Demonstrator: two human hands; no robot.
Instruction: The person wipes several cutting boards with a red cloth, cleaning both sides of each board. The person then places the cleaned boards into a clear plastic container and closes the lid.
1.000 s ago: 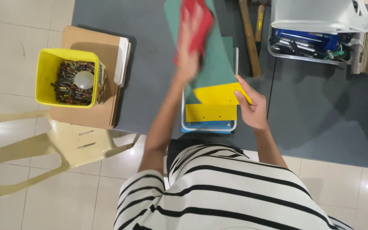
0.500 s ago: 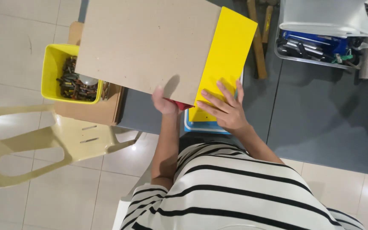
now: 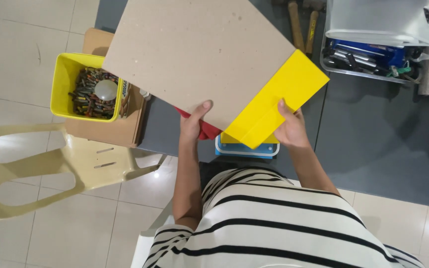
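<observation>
While the left hand (image 3: 194, 121) grips the lower edge of a large brown cardboard sheet (image 3: 199, 54) with the thumb on top and the fingers hidden beneath, the right hand (image 3: 289, 129) pinches the near end of a folded yellow sheet (image 3: 279, 99) that lies against the cardboard's right edge. Both sheets are held up above the dark grey desk (image 3: 388, 139), tilted across it. A bit of red material (image 3: 207, 131) shows under the cardboard, just beside the left hand. Below the yellow sheet, a blue-and-white tray (image 3: 247, 150) rests on the desk's near edge. To the left, a yellow bin (image 3: 63, 89) of small dark pieces sits on a brown box (image 3: 110, 134), with a cream plastic chair (image 3: 35, 164) beside it. At the far right stands a clear container (image 3: 373, 44) of tools.
</observation>
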